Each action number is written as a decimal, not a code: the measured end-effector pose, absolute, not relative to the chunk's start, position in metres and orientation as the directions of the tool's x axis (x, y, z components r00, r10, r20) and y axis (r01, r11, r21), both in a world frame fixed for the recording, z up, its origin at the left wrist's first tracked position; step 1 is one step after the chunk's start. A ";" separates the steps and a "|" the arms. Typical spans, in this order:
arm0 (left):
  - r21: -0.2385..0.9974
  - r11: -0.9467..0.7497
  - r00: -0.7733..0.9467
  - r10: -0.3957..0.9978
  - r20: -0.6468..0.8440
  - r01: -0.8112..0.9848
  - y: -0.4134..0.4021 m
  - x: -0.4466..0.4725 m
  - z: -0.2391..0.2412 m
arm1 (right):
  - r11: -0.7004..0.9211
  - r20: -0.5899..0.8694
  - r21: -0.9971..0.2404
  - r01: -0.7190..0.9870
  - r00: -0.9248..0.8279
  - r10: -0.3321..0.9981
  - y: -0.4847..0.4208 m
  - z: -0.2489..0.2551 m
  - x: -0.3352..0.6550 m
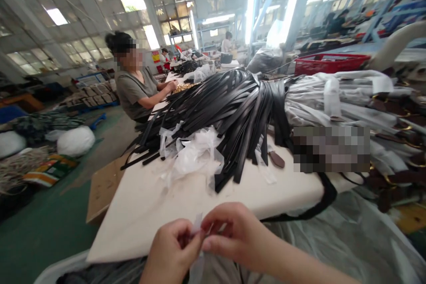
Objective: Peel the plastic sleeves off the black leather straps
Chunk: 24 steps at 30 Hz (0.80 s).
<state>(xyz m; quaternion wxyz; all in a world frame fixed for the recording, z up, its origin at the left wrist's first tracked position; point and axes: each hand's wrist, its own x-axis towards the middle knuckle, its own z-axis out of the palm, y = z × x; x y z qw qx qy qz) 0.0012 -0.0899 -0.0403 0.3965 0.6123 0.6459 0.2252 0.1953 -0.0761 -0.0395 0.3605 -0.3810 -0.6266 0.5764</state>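
At the left of the frame a seated co-worker (135, 84) in a grey-green top leans both forearms on the long white table (140, 213). At lower centre the left hand (171, 250) pinches a small strip of clear plastic (197, 224) between thumb and fingers; the right hand (233, 230), touching it, pinches the same strip from the other side. Above them, mid-frame, crumpled plastic wrappers (196, 153) lie against a big heap of black straps (233, 111). Further right lie grey-wrapped bundles (333, 102), with a red crate (329, 63) behind at upper right.
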 end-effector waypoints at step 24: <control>0.175 -0.474 0.381 0.838 0.392 0.863 -0.082 0.048 -0.106 | -0.135 -0.128 -0.983 -0.122 -0.064 0.990 -0.070 -0.089 0.201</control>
